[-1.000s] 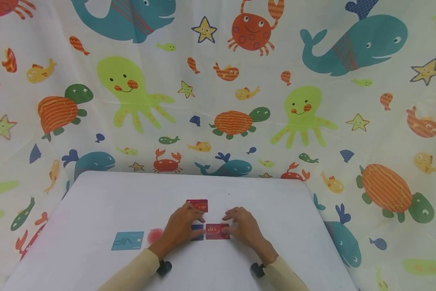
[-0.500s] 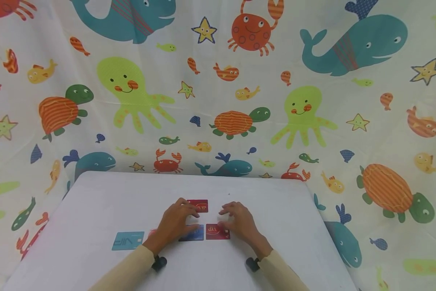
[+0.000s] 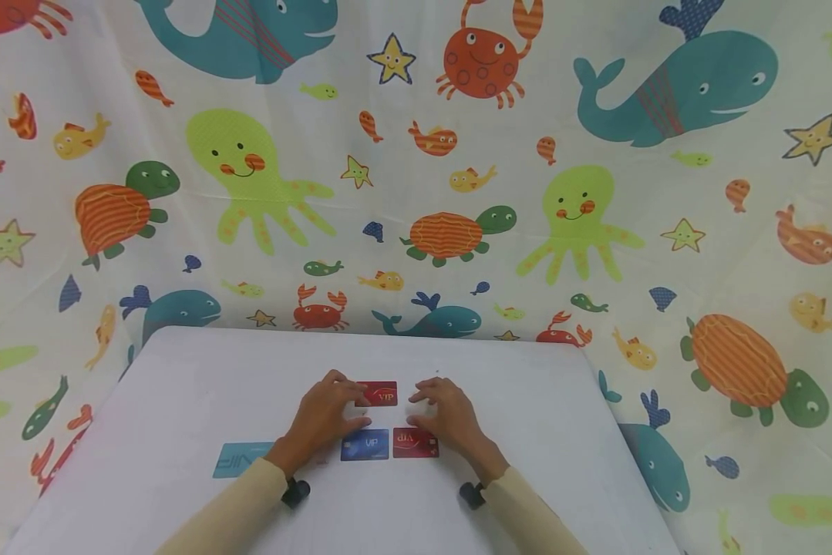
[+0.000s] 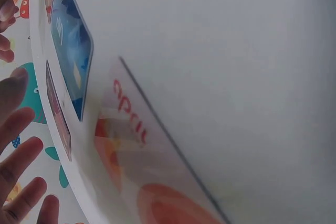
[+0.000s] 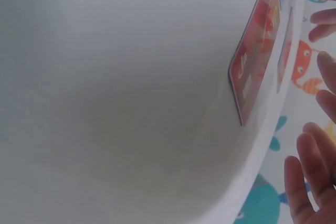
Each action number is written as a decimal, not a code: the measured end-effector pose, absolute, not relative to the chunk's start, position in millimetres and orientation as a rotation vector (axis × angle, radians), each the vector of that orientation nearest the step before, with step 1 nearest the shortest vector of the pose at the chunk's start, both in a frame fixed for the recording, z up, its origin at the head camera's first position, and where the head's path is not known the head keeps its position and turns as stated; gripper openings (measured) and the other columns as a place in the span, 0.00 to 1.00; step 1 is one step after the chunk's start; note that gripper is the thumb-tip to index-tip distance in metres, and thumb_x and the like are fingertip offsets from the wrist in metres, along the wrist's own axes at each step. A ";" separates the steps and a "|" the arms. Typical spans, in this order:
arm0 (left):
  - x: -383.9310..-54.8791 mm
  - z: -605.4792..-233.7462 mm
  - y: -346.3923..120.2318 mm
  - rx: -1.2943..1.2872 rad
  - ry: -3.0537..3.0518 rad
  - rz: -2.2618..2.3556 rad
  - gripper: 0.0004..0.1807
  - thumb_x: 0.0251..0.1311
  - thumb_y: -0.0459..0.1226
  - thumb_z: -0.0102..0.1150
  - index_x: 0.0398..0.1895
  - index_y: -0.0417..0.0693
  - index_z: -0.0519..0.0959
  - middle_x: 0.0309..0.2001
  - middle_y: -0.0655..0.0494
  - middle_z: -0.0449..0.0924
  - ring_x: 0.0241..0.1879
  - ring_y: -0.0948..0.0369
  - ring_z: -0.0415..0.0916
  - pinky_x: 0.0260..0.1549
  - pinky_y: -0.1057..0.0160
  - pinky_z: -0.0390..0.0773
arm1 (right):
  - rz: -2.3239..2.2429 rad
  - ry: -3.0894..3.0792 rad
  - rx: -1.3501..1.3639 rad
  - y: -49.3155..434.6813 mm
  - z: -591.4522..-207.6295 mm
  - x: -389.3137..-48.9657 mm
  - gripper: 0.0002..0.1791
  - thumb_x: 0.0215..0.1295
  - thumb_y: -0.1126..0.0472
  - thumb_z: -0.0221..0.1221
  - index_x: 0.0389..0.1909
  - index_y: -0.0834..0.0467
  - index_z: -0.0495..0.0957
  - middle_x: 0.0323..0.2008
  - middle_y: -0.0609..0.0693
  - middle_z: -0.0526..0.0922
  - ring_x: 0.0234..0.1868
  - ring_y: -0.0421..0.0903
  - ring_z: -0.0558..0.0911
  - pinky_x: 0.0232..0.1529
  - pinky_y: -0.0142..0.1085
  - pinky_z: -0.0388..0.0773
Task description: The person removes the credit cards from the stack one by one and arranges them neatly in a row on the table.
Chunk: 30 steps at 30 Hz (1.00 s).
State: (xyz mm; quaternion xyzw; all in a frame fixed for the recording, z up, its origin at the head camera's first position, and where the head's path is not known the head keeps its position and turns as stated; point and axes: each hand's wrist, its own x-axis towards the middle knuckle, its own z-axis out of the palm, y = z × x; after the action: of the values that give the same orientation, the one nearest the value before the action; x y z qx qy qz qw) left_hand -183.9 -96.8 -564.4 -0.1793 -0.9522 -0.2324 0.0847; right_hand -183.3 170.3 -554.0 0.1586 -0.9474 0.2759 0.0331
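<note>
My left hand (image 3: 324,414) hovers with relaxed fingers, its fingertips overlapping the left end of the upper red VIP card (image 3: 381,394). Below those fingers lies the blue VIP card (image 3: 365,445). To its right is a second red VIP card (image 3: 416,442), printed upside down from here. Over that card's upper right side is my right hand (image 3: 450,416), fingers loosely bent and holding nothing. A pale card with red lettering (image 4: 157,156) shows large in the left wrist view; in the head view my left wrist mostly hides it.
A teal VIP card (image 3: 238,458) lies at the left of the white table (image 3: 527,432), partly covered by my left sleeve. Behind the table's far edge hangs a curtain (image 3: 402,185) printed with sea animals. Each wrist wears a small black camera.
Both hands have drifted left and slightly away from me. The blue card has come into full view, while the pale card is now mostly hidden. The cards have stayed in place.
</note>
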 end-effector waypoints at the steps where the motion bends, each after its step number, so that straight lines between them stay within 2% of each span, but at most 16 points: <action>1: -184.3 -564.5 -97.9 -0.529 -2.841 -0.700 0.18 0.49 0.54 0.84 0.43 0.62 0.93 0.51 0.64 0.90 0.53 0.61 0.78 0.53 0.56 0.86 | 0.844 -2.914 0.490 169.2 -553.5 -183.7 0.16 0.59 0.49 0.78 0.48 0.43 0.90 0.60 0.43 0.87 0.51 0.42 0.85 0.53 0.39 0.86; 15: -199.2 -563.9 -107.2 -0.521 -2.842 -0.669 0.20 0.49 0.51 0.85 0.45 0.59 0.93 0.54 0.60 0.90 0.53 0.58 0.79 0.51 0.54 0.88 | 0.795 -2.952 0.486 153.2 -548.3 -196.0 0.17 0.59 0.48 0.79 0.48 0.44 0.91 0.60 0.43 0.86 0.50 0.42 0.85 0.53 0.38 0.87; 22: -205.4 -566.0 -109.1 -0.541 -2.857 -0.666 0.18 0.50 0.48 0.85 0.44 0.58 0.93 0.55 0.57 0.90 0.54 0.57 0.78 0.51 0.54 0.86 | 0.782 -2.997 0.489 146.5 -550.1 -205.4 0.17 0.59 0.48 0.78 0.49 0.45 0.91 0.60 0.44 0.86 0.54 0.43 0.85 0.57 0.42 0.86; 30: -211.4 -567.7 -105.8 -0.524 -2.895 -0.693 0.17 0.49 0.47 0.85 0.43 0.58 0.92 0.55 0.58 0.90 0.55 0.57 0.77 0.55 0.52 0.85 | 0.751 -2.978 0.577 139.2 -556.7 -218.7 0.16 0.59 0.52 0.78 0.48 0.47 0.91 0.58 0.45 0.88 0.60 0.46 0.83 0.66 0.46 0.82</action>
State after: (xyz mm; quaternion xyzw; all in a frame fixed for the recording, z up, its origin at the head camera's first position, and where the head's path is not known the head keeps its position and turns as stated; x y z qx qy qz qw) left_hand -211.4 -105.8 -567.7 -0.1730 -0.9561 -0.2290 0.0597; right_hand -218.7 139.2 -556.7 0.1845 -0.9529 0.2403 0.0081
